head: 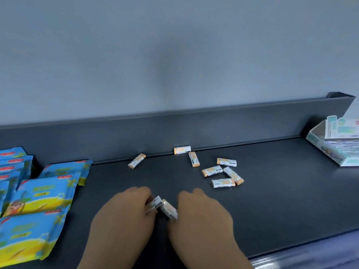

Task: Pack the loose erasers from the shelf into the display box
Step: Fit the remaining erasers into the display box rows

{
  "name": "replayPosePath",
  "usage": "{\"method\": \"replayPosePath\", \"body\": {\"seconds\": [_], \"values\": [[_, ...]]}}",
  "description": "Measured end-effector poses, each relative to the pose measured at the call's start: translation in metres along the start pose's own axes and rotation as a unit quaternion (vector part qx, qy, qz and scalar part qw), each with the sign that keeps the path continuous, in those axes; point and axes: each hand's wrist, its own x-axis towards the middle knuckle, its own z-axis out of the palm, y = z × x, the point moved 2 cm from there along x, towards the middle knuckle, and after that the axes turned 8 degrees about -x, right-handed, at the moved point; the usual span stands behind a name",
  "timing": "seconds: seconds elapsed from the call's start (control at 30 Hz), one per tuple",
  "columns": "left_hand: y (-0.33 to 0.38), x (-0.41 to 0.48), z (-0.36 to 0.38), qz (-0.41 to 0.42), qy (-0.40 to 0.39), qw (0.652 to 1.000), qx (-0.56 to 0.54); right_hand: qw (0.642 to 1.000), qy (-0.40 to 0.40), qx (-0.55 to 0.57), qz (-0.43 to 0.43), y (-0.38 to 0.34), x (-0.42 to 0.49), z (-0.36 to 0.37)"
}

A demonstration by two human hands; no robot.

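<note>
Several small erasers in white and orange sleeves lie loose on the dark shelf (272, 191), among them one near the back ledge (182, 149) and a cluster right of centre (223, 182). Near the front edge my left hand (124, 220) grips an eraser (154, 203) in its curled fingers. Beside it my right hand (200, 218) holds another eraser (169, 210). The two erasers touch between my hands. The display box (334, 150), white with pale green print, stands at the far right of the shelf, partly cut off by the frame.
Several blue and yellow packets (37, 202) are stacked at the left of the shelf. A raised dark back rail (174, 131) runs along the wall. The shelf's front edge (303, 243) slants down on the right.
</note>
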Motion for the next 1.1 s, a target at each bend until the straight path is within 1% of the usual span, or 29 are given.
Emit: {"method": "replayPosePath", "body": {"seconds": [0.07, 0.17, 0.27, 0.37, 0.5, 0.6, 0.67, 0.73, 0.87, 1.0, 1.1], "values": [[0.005, 0.0, 0.0, -0.003, 0.001, 1.0, -0.01, 1.0, 0.016, 0.0, 0.001, 0.004, 0.003, 0.002], [0.012, -0.001, 0.0, -0.009, 0.006, 1.0, -0.025, 0.999, 0.043, -0.001, -0.02, 0.008, 0.006, 0.005], [0.018, -0.001, -0.001, -0.018, 0.011, 0.999, -0.05, 0.997, 0.069, 0.023, -0.033, 0.021, 0.008, 0.004], [0.027, -0.002, -0.001, -0.018, 0.022, 0.996, -0.081, 0.99, 0.1, 0.095, 0.001, 0.049, 0.009, -0.003], [0.055, -0.002, 0.0, 0.013, 0.029, 0.993, -0.11, 0.961, 0.155, 0.224, 0.053, 0.096, 0.011, -0.016], [0.078, -0.001, 0.007, 0.048, 0.03, 0.992, -0.11, 0.941, 0.191, 0.276, 0.051, 0.133, 0.015, -0.026], [0.095, 0.0, 0.012, 0.078, 0.028, 0.99, -0.113, 0.934, 0.183, 0.305, 0.034, 0.159, 0.016, -0.033], [0.114, 0.0, 0.02, 0.1, 0.03, 0.989, -0.109, 0.933, 0.158, 0.323, 0.001, 0.186, 0.016, -0.042], [0.165, 0.002, 0.045, 0.138, 0.039, 0.985, -0.093, 0.933, 0.127, 0.334, -0.048, 0.247, 0.018, -0.063], [0.223, -0.001, 0.074, 0.147, 0.019, 0.983, -0.104, 0.934, 0.125, 0.328, -0.066, 0.307, 0.019, -0.078], [0.257, -0.002, 0.092, 0.159, 0.014, 0.98, -0.116, 0.929, 0.144, 0.332, -0.077, 0.346, 0.019, -0.086]]}}
